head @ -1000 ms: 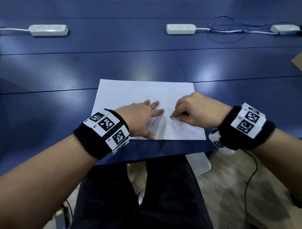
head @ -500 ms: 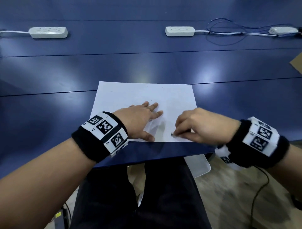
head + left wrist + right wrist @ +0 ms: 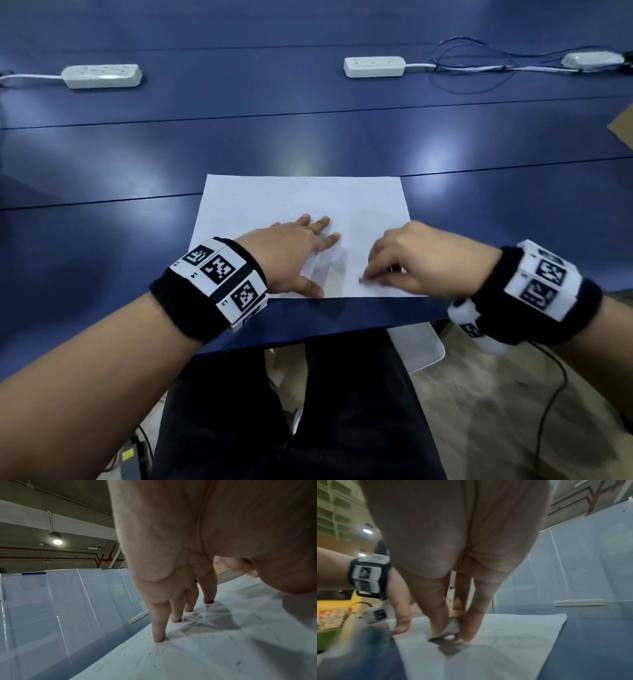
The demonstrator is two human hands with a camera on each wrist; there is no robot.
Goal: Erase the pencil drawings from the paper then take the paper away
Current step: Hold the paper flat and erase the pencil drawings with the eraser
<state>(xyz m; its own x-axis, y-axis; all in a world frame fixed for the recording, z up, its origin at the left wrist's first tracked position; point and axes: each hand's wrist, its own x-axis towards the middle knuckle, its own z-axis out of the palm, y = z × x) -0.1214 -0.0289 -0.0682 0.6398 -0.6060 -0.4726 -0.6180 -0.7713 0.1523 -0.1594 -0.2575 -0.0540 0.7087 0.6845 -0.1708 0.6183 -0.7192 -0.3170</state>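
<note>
Right hand [image 3: 421,262] pinches a small eraser [image 3: 447,628] between thumb and fingertips [image 3: 471,627], fingers curled down onto it. Eraser is whitish, grey and smudged along the bottom edge, pressed on the paper [image 3: 342,202] near its front right corner. In the head view the eraser is only a blurred grey speck under the fingers; the hand there is motion-blurred.

Left hand [image 3: 291,253] lies flat on the paper's front left part, fingers straight and spread, tips touching the sheet, thumb by the near edge. It grasps nothing, just presses down. The left wrist view shows four fingertips [image 3: 159,635] planted on the sheet with shadows fanning out beneath.

Paper: one white sheet, landscape, flat on the blue table [image 3: 308,137], its near edge close to the table's front edge. Faint pencil loops [image 3: 527,641] show right of the eraser in the right wrist view, pale grey ovals, partly rubbed. Small dark specks and crumbs [image 3: 154,654] are scattered around the left fingers. From the head view the sheet looks almost blank.

Both wrists wear black bands with black-and-white marker tags [image 3: 219,270]. Three white power strips [image 3: 102,76] sit along the far side of the table, with tangled cables [image 3: 479,68] at far right. Dark trousers [image 3: 308,411] below the table edge.
</note>
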